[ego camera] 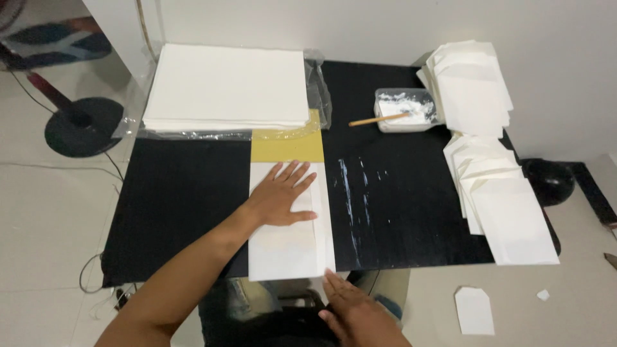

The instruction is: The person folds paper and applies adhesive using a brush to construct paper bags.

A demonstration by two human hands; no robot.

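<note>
A white folded paper sheet (283, 250) lies on a black table (180, 199), partly over a yellow board (286, 146). My left hand (283, 193) presses flat on the sheet, fingers spread. At the sheet's near right corner, my right hand (350, 308) touches the paper edge with its fingertips at the table's front edge.
A thick stack of white sheets (225, 87) on clear plastic sits at the back left. A plastic tub of white paste (405, 109) with a wooden stick (376, 119) stands at the back right. Finished white envelopes (495, 186) pile along the right. Paste smears (350, 186) mark the table. A fan base (80, 125) stands on the floor.
</note>
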